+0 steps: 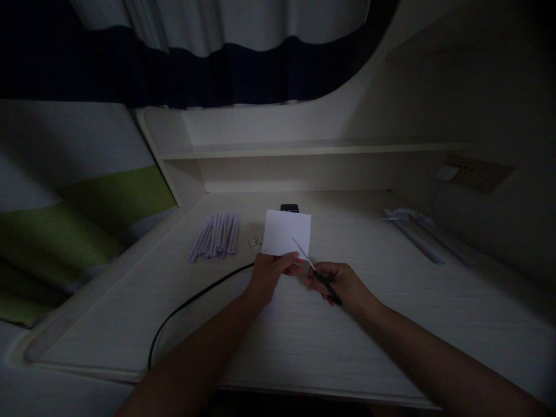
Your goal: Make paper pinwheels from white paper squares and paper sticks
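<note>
A white sheet of paper (284,230) is held up over the desk, gripped along its near edge by my left hand (273,271). My right hand (336,281) is closed round the dark handles of a pair of scissors (324,280). The slim metal blades point up and left, with their tip in front of the paper's lower right part. Whether the blades touch the paper, I cannot tell. Just left of the paper lie several small pale bits (253,243).
Rolled paper tubes (216,234) lie in a bundle at left. More paper pieces (414,229) lie at right. A dark phone-like object (289,208) sits behind the paper. A black cable (191,301) curves to the desk's front edge. A shelf (304,150) spans the back.
</note>
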Demonstrator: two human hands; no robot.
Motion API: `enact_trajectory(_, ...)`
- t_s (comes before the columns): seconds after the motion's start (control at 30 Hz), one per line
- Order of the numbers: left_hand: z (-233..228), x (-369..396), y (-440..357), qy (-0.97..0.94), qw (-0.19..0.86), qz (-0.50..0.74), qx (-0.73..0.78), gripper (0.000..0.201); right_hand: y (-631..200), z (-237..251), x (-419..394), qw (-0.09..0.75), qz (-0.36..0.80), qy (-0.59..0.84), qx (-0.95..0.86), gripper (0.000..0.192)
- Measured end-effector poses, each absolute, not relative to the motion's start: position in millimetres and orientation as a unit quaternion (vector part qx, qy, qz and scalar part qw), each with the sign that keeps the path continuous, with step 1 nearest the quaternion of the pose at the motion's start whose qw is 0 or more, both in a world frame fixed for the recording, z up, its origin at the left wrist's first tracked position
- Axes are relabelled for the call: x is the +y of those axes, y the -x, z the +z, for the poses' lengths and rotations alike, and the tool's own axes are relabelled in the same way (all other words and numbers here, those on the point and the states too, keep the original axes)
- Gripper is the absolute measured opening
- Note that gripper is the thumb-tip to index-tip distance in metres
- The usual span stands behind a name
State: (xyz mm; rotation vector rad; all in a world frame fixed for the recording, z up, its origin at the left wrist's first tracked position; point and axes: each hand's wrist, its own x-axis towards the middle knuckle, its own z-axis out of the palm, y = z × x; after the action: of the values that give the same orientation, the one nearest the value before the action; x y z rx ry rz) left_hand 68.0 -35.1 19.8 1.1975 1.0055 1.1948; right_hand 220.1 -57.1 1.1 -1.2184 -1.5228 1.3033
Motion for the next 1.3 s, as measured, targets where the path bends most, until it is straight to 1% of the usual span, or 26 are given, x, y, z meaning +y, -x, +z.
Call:
enact_trajectory(0.1, 18.5, -32.2, -65.9, -0.487, 0.564, 0.521, 0.417, 0.022, -219.9, -3.8, -54.0, 0.382, 0.516, 0.466, -0.608, 0.03)
enact_trajectory(0.27, 19.9, -21.7, -54.9, -0.432, 0.552, 0.58, 0.415, 0.023, -221.4, -9.5, -46.8, 0.37, 0.538, 0.456, -0.605, 0.03)
enact_trajectory(0.37, 23.9, -19.2, -49.1, -0.439, 0.556, 0.578, 0.405, 0.021, -228.0, -3.2, -42.9, 0.411, 0.537, 0.48, -0.558, 0.033)
enact_trajectory(0.43, 26.2, -20.8, -47.5, -0.478, 0.577, 0.532, 0.395, 0.019, -235.0, 5.1, -40.6, 0.474, 0.535, 0.471, -0.516, 0.035)
enact_trajectory(0.5, 27.4, -24.2, -47.5, -0.531, 0.607, 0.456, 0.377, 0.018, -242.5, 14.7, -39.1, 0.54, 0.538, 0.427, -0.487, 0.032)
enact_trajectory(0.57, 27.0, -27.9, -48.0, -0.577, 0.639, 0.368, 0.351, 0.018, -248.9, 23.5, -38.8, 0.575, 0.552, 0.387, -0.463, 0.029)
enact_trajectory(0.63, 25.2, -30.1, -48.0, -0.611, 0.662, 0.284, 0.327, 0.021, -252.9, 29.8, -40.1, 0.574, 0.568, 0.374, -0.456, 0.03)
enact_trajectory(0.7, 22.6, -29.9, -46.8, -0.627, 0.678, 0.223, 0.312, 0.025, -254.2, 32.8, -42.3, 0.553, 0.575, 0.379, -0.469, 0.032)
enact_trajectory(0.83, 18.8, -24.4, -42.2, -0.629, 0.697, 0.172, 0.298, 0.039, -252.5, 29.4, -44.4, 0.514, 0.578, 0.395, -0.496, 0.033)
enact_trajectory(0.93, 18.8, -20.1, -41.8, -0.622, 0.689, 0.204, 0.311, 0.032, -251.5, 23.9, -42.5, 0.517, 0.582, 0.402, -0.482, 0.033)
enact_trajectory(1.0, 18.8, -18.3, -44.6, -0.592, 0.686, 0.277, 0.32, 0.029, -251.1, 21.5, -41.0, 0.548, 0.573, 0.4, -0.459, 0.033)
enact_trajectory(1.07, 17.3, -18.0, -49.3, -0.544, 0.689, 0.358, 0.319, 0.034, -249.9, 20.4, -40.6, 0.591, 0.554, 0.39, -0.438, 0.033)
enact_trajectory(1.13, 14.0, -19.6, -54.8, -0.51, 0.694, 0.405, 0.309, 0.041, -247.5, 20.1, -41.6, 0.63, 0.532, 0.378, -0.42, 0.031)
enact_trajectory(1.23, 7.5, -25.9, -63.2, -0.524, 0.696, 0.395, 0.292, 0.047, -242.1, 19.4, -44.4, 0.666, 0.511, 0.37, -0.399, 0.03)
enact_trajectory(1.3, 4.2, -31.0, -68.4, -0.542, 0.686, 0.38, 0.301, 0.042, -238.4, 18.1, -45.9, 0.674, 0.507, 0.368, -0.391, 0.03)
